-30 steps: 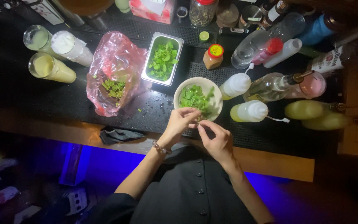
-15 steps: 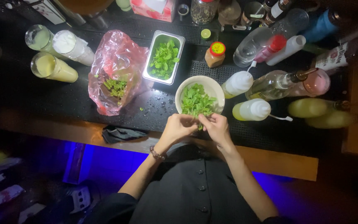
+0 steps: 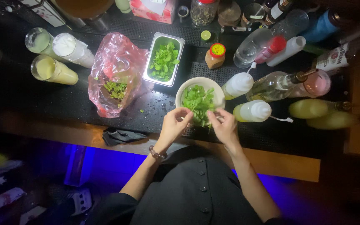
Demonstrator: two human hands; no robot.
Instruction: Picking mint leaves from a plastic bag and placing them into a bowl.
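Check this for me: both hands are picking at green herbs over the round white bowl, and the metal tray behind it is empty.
Not quite. The head view shows the metal tray holding green leaves, not empty. The rest stands: the left hand and the right hand are both at the green herbs over the near edge of the round white bowl.

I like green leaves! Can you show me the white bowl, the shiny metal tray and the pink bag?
White bowl (image 3: pixel 218 89): head view, on its bare right rim.
Metal tray (image 3: pixel 151 53): head view, on its left wall.
Pink bag (image 3: pixel 119 58): head view, on the crinkled upper plastic.
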